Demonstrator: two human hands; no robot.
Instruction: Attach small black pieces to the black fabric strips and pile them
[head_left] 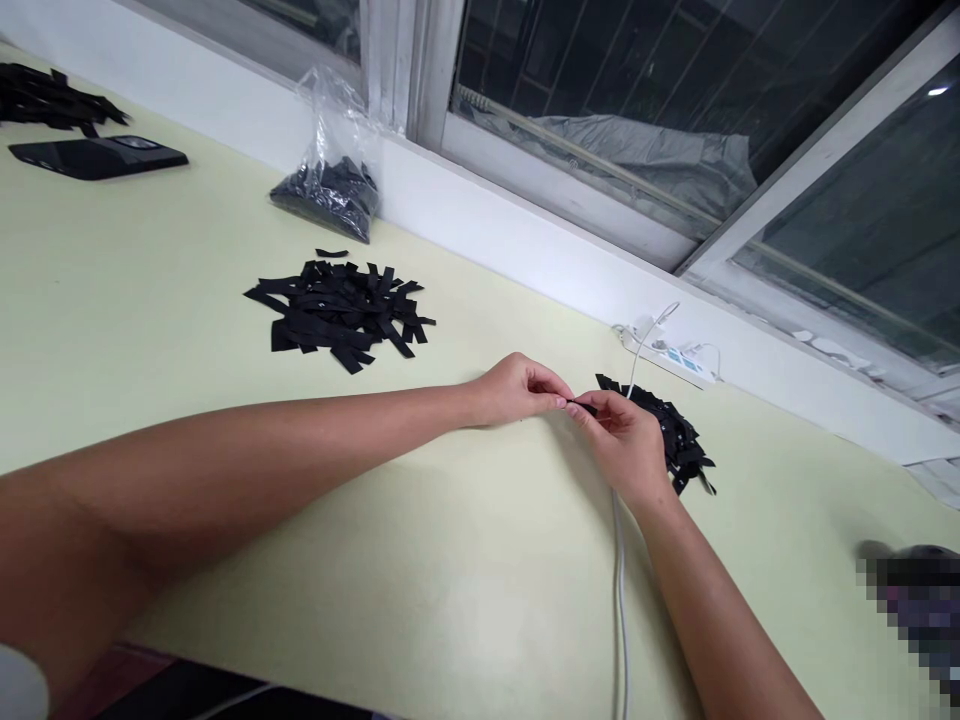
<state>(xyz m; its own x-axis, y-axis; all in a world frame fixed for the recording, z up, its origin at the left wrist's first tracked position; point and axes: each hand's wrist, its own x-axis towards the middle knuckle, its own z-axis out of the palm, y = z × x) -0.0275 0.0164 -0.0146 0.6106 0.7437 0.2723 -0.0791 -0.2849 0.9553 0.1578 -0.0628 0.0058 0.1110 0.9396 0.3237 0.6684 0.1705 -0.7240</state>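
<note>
A short black fabric strip is pinched between my two hands above the table. The fingertips of my left hand are closed on its left end. My right hand grips the other end, and its fingers hide much of the strip. Just behind my right hand lies a pile of black strips, partly covered by that hand. Farther left, a larger heap of black strips is spread on the table, with one single strip apart from it.
A clear plastic bag with black pieces stands against the white wall. At the left are a black phone and another dark pile. A white cable runs under my right hand; a power strip lies by the wall.
</note>
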